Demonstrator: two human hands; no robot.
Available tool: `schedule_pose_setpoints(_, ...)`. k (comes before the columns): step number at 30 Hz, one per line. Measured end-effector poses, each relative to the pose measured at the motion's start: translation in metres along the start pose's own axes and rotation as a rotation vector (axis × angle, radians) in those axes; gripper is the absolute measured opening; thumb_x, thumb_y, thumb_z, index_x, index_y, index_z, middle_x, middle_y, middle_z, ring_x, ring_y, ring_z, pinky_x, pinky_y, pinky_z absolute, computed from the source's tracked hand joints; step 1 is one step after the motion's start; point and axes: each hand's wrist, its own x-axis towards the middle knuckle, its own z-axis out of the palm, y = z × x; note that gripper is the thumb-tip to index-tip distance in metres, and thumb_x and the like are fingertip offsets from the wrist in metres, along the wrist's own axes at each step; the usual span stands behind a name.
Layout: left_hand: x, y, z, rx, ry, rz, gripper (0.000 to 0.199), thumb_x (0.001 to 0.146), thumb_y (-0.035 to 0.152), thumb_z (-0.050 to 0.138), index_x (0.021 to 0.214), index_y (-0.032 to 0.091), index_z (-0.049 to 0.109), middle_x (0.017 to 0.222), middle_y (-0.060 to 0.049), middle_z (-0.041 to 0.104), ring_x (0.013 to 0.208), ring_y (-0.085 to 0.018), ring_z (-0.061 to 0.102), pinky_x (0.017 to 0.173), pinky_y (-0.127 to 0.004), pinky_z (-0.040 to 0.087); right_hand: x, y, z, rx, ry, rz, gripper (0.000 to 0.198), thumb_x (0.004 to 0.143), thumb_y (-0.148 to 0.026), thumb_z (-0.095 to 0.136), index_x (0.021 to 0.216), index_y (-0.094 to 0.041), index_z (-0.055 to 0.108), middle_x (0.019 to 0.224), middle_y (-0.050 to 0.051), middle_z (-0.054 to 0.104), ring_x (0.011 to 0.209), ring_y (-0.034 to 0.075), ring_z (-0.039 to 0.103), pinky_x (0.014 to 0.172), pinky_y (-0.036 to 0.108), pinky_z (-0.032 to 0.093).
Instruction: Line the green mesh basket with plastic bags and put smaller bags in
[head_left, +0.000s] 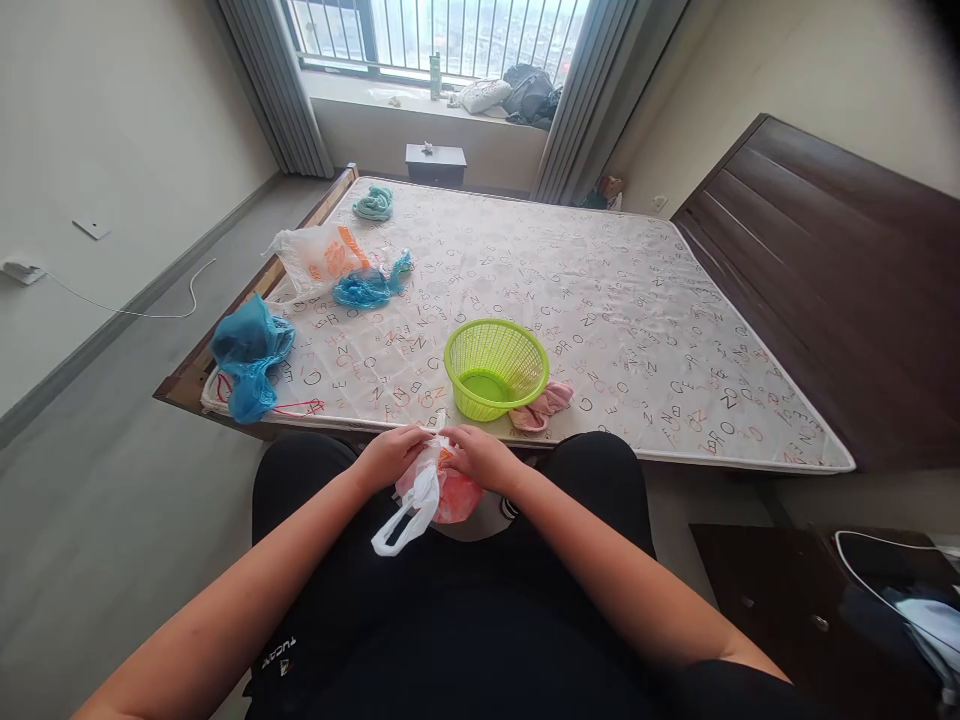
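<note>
Between my knees, a white plastic bag (422,492) with something pink-red inside hangs from both hands. My left hand (391,455) grips its gathered top from the left, fingers closed on the plastic. From the right, my right hand (478,457) pinches the same gathered neck. One long handle loop of the bag droops toward my lap. Just beyond my hands, a lime-green plastic basket (496,370) stands at the mattress edge with nothing in it. A crumpled pink cloth (541,406) lies against the basket's right side.
The mattress (637,330) carries blue plastic bags (251,355), another blue bag (367,288), a white-and-orange plastic bag (322,258) and a teal cloth bundle (373,204) on its left part. A dark headboard (825,290) rises at right. A small nightstand (436,165) stands below the window.
</note>
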Motion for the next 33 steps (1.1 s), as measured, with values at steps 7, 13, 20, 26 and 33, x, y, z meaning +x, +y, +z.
schedule_pose_setpoints(7, -0.004, -0.022, -0.028, -0.016, 0.282, -0.161, 0.016, 0.087, 0.034, 0.062, 0.093, 0.023, 0.072, 0.089, -0.012, 0.074, 0.082, -0.027, 0.070, 0.079, -0.042, 0.056, -0.015, 0.028, 0.012, -0.097, -0.006, 0.181, 0.011, 0.098, -0.019, 0.058, 0.088, -0.022, 0.061, 0.083, 0.002, 0.067, 0.073, 0.017, 0.062, 0.062, 0.027, 0.044)
schedule_pose_setpoints(13, -0.009, -0.052, -0.053, -0.089, 0.862, -0.560, 0.028, 0.095, 0.042, 0.050, 0.103, 0.020, 0.066, 0.091, -0.007, 0.070, 0.082, -0.023, 0.064, 0.076, -0.037, 0.052, -0.040, 0.067, 0.003, -0.078, -0.065, 0.258, 0.014, 0.091, -0.013, 0.060, 0.082, -0.023, 0.057, 0.073, 0.001, 0.062, 0.064, 0.018, 0.058, 0.061, 0.028, 0.045)
schedule_pose_setpoints(20, 0.000, -0.045, -0.030, -0.340, 0.576, -0.399, 0.042, 0.091, 0.059, 0.056, 0.102, 0.019, 0.065, 0.087, -0.006, 0.067, 0.080, -0.021, 0.062, 0.076, -0.033, 0.051, -0.020, 0.026, -0.009, -0.005, 0.244, 0.091, 0.049, 0.082, -0.016, 0.064, 0.131, -0.021, 0.056, 0.137, 0.015, 0.058, 0.132, 0.030, 0.052, 0.110, 0.050, 0.045)
schedule_pose_setpoints(26, 0.004, -0.039, -0.029, -0.328, 0.587, -0.387, 0.042, 0.093, 0.059, 0.055, 0.103, 0.019, 0.066, 0.091, -0.006, 0.067, 0.082, -0.021, 0.061, 0.077, -0.033, 0.051, -0.012, 0.017, -0.010, 0.023, 0.100, -0.004, 0.029, 0.089, -0.017, 0.057, 0.115, -0.023, 0.067, 0.106, 0.010, 0.071, 0.099, 0.024, 0.068, 0.087, 0.036, 0.055)
schedule_pose_setpoints(33, -0.006, -0.056, -0.065, -0.087, 0.980, -0.551, 0.035, 0.100, 0.050, 0.048, 0.105, 0.019, 0.062, 0.096, -0.007, 0.067, 0.091, -0.023, 0.061, 0.088, -0.035, 0.051, -0.036, 0.051, -0.030, 0.041, 0.733, 0.360, 0.022, 0.100, -0.036, 0.045, 0.097, -0.021, 0.060, 0.098, 0.013, 0.068, 0.108, 0.030, 0.063, 0.100, 0.050, 0.050)
